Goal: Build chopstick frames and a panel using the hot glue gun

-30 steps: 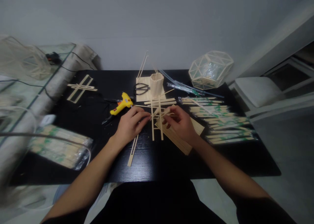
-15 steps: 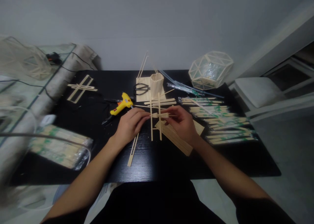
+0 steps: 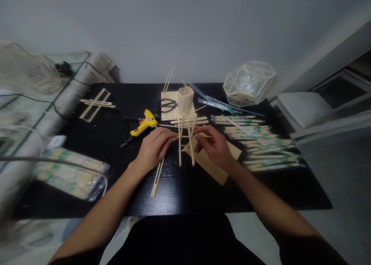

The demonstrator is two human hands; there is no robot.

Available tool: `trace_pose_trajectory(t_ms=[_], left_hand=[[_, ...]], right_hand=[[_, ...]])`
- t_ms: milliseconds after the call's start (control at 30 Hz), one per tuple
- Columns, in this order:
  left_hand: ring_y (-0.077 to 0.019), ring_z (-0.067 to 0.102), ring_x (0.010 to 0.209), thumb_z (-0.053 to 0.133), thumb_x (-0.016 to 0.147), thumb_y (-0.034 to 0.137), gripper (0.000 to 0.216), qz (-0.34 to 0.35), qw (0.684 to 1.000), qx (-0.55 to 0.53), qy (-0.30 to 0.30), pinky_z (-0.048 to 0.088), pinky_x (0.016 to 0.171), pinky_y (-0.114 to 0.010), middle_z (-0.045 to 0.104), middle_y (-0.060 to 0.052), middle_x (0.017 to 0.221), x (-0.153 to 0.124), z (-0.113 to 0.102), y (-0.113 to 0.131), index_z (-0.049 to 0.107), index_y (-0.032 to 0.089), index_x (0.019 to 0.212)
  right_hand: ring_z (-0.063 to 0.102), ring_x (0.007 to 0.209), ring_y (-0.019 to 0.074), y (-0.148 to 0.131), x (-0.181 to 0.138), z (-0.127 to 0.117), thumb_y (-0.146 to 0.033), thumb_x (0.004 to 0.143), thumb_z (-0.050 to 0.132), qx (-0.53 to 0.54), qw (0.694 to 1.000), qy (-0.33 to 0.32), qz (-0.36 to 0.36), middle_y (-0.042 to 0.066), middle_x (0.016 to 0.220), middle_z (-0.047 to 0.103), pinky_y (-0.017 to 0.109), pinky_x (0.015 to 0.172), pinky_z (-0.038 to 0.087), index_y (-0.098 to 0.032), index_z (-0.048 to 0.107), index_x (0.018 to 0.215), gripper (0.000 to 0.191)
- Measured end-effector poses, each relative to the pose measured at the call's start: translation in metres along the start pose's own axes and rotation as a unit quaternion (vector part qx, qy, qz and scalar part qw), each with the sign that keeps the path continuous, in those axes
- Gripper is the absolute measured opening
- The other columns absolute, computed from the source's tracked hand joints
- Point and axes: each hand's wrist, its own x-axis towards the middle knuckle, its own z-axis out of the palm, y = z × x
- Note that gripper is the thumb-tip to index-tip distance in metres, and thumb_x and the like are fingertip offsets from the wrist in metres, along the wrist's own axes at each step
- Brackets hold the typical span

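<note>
Between both hands is a small frame of thin wooden sticks (image 3: 180, 149), its long sticks slanting and joined by a thin cross stick (image 3: 189, 136). My left hand (image 3: 155, 147) pinches the left end of that cross stick. At the other end, my right hand (image 3: 214, 145) holds the stick between curled fingers and thumb. Below the right hand lies a flat panel of wooden sticks (image 3: 214, 162), partly covered by it. A yellow glue gun (image 3: 144, 123) rests just beyond my left hand. Several loose sticks (image 3: 157, 180) lie near the left wrist.
A round stick holder (image 3: 185, 101) and black-handled scissors (image 3: 167, 105) sit on a square wooden panel (image 3: 171, 116). Bagged sticks (image 3: 261, 143) lie right, another pack (image 3: 69, 172) left. A stick polyhedron (image 3: 249, 83) stands back right; crossed sticks (image 3: 97, 104) lie back left on the black table (image 3: 185, 203).
The stick frame has turned about its cross stick, so the long sticks now slant and more of them show. My right fingers have shifted slightly; my left hand stays in place.
</note>
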Motion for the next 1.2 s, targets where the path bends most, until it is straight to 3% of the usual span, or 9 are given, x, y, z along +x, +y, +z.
trace_pose_trajectory(t_ms=[167, 333, 367, 433, 500, 600, 833, 967, 1200], left_hand=[[-0.0160, 0.072, 0.090, 0.065, 0.102, 0.014, 0.014, -0.005, 1.000, -0.002, 0.009, 0.061, 0.082, -0.030, 0.075, -0.007, 0.101, 0.001, -0.001, 0.001, 0.071, 0.018, 0.115], [-0.0165, 0.073, 0.089, 0.064, 0.103, 0.015, 0.012, -0.013, 1.000, -0.009, 0.009, 0.061, 0.082, -0.030, 0.076, -0.007, 0.098, 0.004, -0.002, 0.004, 0.072, 0.017, 0.111], [-0.0167, 0.073, 0.089, 0.064, 0.103, 0.016, 0.011, -0.016, 1.000, -0.011, 0.010, 0.061, 0.082, -0.030, 0.076, -0.007, 0.098, 0.004, -0.002, 0.004, 0.073, 0.017, 0.110], [-0.0169, 0.073, 0.088, 0.064, 0.103, 0.017, 0.011, -0.023, 1.000, -0.014, 0.011, 0.061, 0.082, -0.030, 0.077, -0.007, 0.096, 0.004, -0.002, 0.004, 0.073, 0.018, 0.108], [-0.0169, 0.073, 0.088, 0.064, 0.102, 0.017, 0.010, -0.027, 0.999, -0.017, 0.011, 0.061, 0.081, -0.030, 0.077, -0.007, 0.096, 0.003, -0.002, 0.004, 0.073, 0.019, 0.108], [-0.0167, 0.073, 0.089, 0.065, 0.102, 0.016, 0.010, -0.025, 0.999, -0.020, 0.011, 0.060, 0.083, -0.030, 0.076, -0.007, 0.098, 0.002, -0.001, 0.002, 0.073, 0.018, 0.108], [-0.0155, 0.072, 0.090, 0.065, 0.103, 0.019, 0.011, -0.021, 1.000, -0.004, 0.007, 0.058, 0.085, -0.028, 0.077, -0.007, 0.099, 0.001, -0.001, 0.001, 0.073, 0.018, 0.111], [-0.0167, 0.071, 0.092, 0.069, 0.101, 0.020, 0.013, -0.053, 0.998, -0.029, 0.005, 0.058, 0.084, -0.030, 0.077, -0.007, 0.101, 0.003, -0.004, -0.001, 0.073, 0.018, 0.113], [-0.0120, 0.064, 0.074, 0.067, 0.095, 0.014, 0.021, -0.093, 0.994, -0.059, 0.027, 0.052, 0.066, -0.024, 0.075, -0.005, 0.102, 0.003, -0.005, -0.005, 0.073, 0.020, 0.115]], right_hand=[[0.069, 0.060, 0.0060, 0.001, -0.001, -0.001, -0.050, 0.097, 0.074, -0.032, 0.999, -0.009, -0.023, 0.013, 0.156, 0.059, 0.028, 0.058, 0.061, -0.021, 0.064, 0.096, 0.031], [0.070, 0.060, 0.0073, -0.002, -0.002, -0.001, -0.050, 0.099, 0.072, -0.037, 0.999, -0.014, -0.022, 0.013, 0.154, 0.062, 0.028, 0.059, 0.061, -0.022, 0.063, 0.096, 0.030], [0.070, 0.058, 0.0077, -0.002, -0.003, -0.002, -0.051, 0.099, 0.072, -0.036, 0.999, -0.012, -0.015, 0.012, 0.146, 0.068, 0.027, 0.057, 0.060, -0.022, 0.063, 0.095, 0.031], [0.065, 0.048, 0.0079, -0.004, -0.003, -0.002, -0.054, 0.099, 0.071, -0.032, 0.999, -0.020, 0.012, 0.007, 0.109, 0.081, 0.024, 0.048, 0.053, -0.023, 0.060, 0.094, 0.034], [0.053, 0.037, 0.0081, -0.007, -0.004, -0.003, -0.058, 0.099, 0.069, -0.022, 0.998, -0.039, 0.048, -0.005, 0.065, 0.072, 0.020, 0.039, 0.042, -0.024, 0.055, 0.093, 0.037], [0.044, 0.032, 0.0083, -0.010, -0.004, -0.003, -0.062, 0.098, 0.069, -0.002, 0.996, -0.051, 0.069, -0.012, 0.044, 0.055, 0.018, 0.035, 0.032, -0.024, 0.052, 0.092, 0.041], [0.067, 0.052, 0.0113, -0.011, 0.003, -0.004, -0.060, 0.087, 0.083, 0.036, 0.998, -0.005, 0.049, 0.000, 0.074, 0.075, 0.025, 0.052, 0.056, -0.020, 0.062, 0.087, 0.045], [0.067, 0.053, 0.0122, -0.010, 0.005, -0.006, -0.059, 0.086, 0.084, 0.052, 0.997, 0.008, 0.049, -0.001, 0.074, 0.074, 0.027, 0.052, 0.058, -0.021, 0.065, 0.092, 0.043], [0.067, 0.054, 0.0118, -0.008, 0.005, -0.006, -0.060, 0.087, 0.083, 0.051, 0.998, 0.008, 0.044, -0.001, 0.073, 0.074, 0.026, 0.053, 0.057, -0.022, 0.066, 0.093, 0.042]])
